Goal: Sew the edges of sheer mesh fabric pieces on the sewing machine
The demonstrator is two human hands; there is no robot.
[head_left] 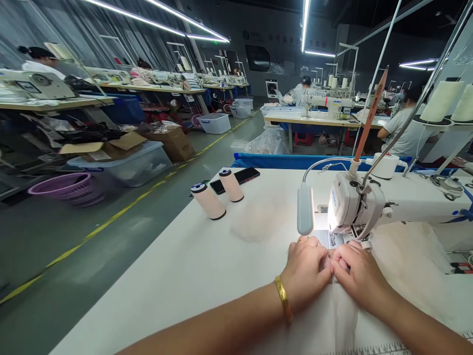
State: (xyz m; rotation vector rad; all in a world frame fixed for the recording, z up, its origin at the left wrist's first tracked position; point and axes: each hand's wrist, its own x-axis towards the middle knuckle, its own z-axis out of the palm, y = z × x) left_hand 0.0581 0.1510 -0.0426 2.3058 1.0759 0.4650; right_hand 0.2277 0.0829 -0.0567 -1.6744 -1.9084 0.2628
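Workshop floor, long rows of sewing stations under strip lights; grey floor with a yellow line (111, 222) running from 7 o'clock towards 1 o'clock.

Bench: white table (185, 276) fills the lower half of the view.

- Sewing machine (369, 202), white, at 2 o'clock from the hands. Its gooseneck lamp (305, 216) is lit and hangs just at 12 o'clock of the left hand.
- White cloth (406, 266) lies flat on the table under both hands and spreads to 3 o'clock beneath the machine arm; its front edge sits at the needle plate.
- Left hand (306, 268): fingers curled, fingertips closed on the cloth just short of the needle. Gold bangle (283, 298) on the wrist.
- Right hand (360, 273): at 3 o'clock of the left, touching it fingertip to fingertip; fingers bent, also pinching the cloth.
- Two thread spools (208, 201), pale with dark caps, stand at 10 o'clock of the hands, well apart from them. A dark phone (240, 178) lies flat just behind the spools.
- Large thread cones (441, 101) on a stand at 2 o'clock, behind the machine.
- Ruler marks (388, 349) on the table edge at 5 o'clock.

Surroundings: purple basket (66, 187), clear bin (129, 165) and cardboard box (173, 143) on the floor at 9 to 10 o'clock. One seated person in white (406, 128) at 1 o'clock, back turned.
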